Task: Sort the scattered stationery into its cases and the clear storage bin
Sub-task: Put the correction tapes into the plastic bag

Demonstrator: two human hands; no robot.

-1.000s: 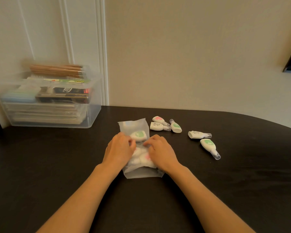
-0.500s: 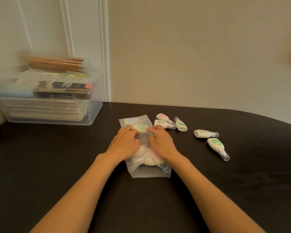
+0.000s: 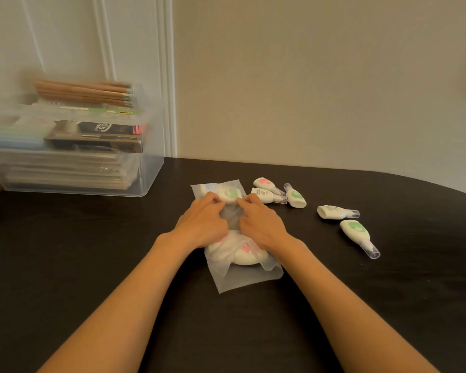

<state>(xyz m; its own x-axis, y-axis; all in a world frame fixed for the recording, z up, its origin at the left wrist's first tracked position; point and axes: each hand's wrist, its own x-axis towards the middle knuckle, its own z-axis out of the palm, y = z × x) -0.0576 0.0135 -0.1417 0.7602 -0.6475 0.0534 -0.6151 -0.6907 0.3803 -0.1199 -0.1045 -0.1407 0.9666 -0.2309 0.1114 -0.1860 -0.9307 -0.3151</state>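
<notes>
Pinching the frosted translucent plastic pouch (image 3: 242, 275) of white correction-tape dispensers on the dark desk (image 3: 92, 265), left hand (image 3: 203, 224) and right hand (image 3: 261, 224), each grip curled closed on its film.

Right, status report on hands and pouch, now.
Both hands, left and right, pinching the pouch. Correction tapes inside. Five tapes loose on table. Bin far left, nothing blocking.

head-worn view, facing forward and down, close over table (image 3: 92, 265)
</notes>
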